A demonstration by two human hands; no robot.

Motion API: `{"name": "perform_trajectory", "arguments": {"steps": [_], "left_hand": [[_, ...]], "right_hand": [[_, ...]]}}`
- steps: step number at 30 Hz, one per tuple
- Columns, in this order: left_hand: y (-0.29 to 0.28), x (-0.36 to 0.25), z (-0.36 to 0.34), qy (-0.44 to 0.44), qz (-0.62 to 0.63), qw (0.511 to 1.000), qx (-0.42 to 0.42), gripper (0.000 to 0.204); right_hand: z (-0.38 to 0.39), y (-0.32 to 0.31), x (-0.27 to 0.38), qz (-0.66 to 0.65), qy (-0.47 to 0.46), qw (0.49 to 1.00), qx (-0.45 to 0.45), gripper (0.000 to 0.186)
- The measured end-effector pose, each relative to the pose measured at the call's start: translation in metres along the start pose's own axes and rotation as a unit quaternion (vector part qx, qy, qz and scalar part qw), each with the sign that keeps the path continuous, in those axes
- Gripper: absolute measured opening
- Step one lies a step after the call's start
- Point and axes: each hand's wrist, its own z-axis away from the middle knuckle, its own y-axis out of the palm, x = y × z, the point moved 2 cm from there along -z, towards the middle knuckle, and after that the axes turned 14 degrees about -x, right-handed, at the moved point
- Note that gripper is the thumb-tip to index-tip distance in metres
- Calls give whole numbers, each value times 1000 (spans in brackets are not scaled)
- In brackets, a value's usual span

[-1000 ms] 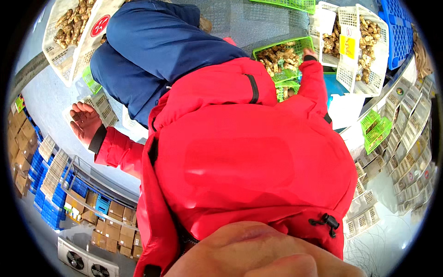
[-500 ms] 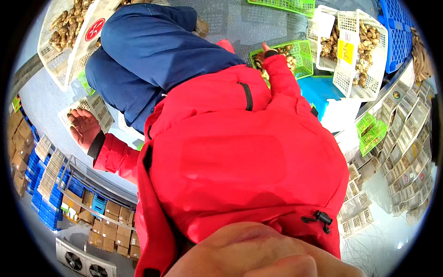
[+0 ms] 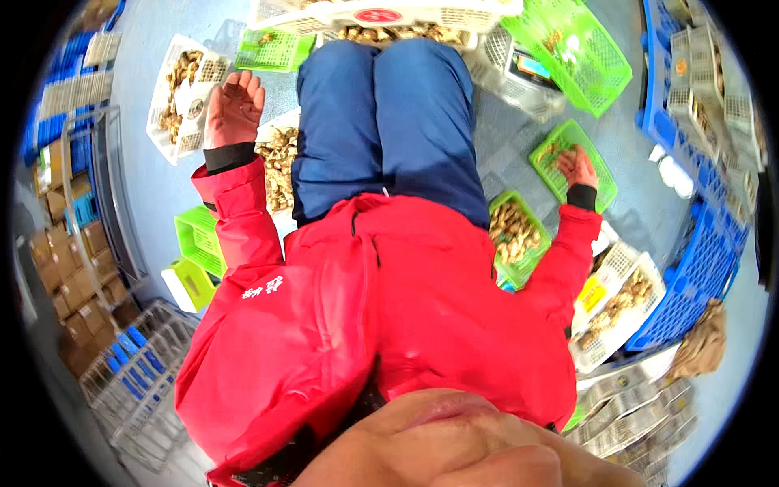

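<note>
My left hand (image 3: 235, 109) is raised palm-up left of my knees, its fingers loosely bent and apart, holding nothing, near a white basket of knobbly tan roots (image 3: 185, 69). Below it is another white crate of roots (image 3: 276, 166). My right hand (image 3: 578, 166) reaches over a green basket (image 3: 599, 178) with a few small pieces, its fingers slightly curled and apart with nothing visible between them. Nearer my right side are a fuller green basket of roots (image 3: 515, 231) and a white crate of roots (image 3: 617, 312).
Green baskets stand ahead (image 3: 592, 77) and at left (image 3: 199, 235). A long white crate (image 3: 454, 15) lies beyond my knees. Blue pallets (image 3: 682, 276) border the right; a metal cart (image 3: 138, 381) and stacked cardboard boxes (image 3: 73, 260) stand at left.
My body has turned, so my knees now point straight ahead. My left hand has risen beside them; my right hand has moved from one basket of roots to a sparsely filled green one.
</note>
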Motion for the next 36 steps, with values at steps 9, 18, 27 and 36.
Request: {"name": "perform_trajectory", "arguments": {"steps": [9, 18, 27, 36], "left_hand": [[-30, 28, -47, -57, 122, 990, 32, 32], [-18, 45, -61, -103, 108, 987, -60, 38], [-7, 20, -81, -45, 91, 993, -59, 28], [76, 29, -104, -120, -48, 990, 52, 36]], "right_hand": [[77, 278, 230, 234, -124, 918, 295, 41], [-69, 574, 132, 683, -384, 560, 269, 59], [-59, 583, 138, 753, -483, 400, 200, 45], [77, 544, 176, 453, -683, 472, 324, 41]]}}
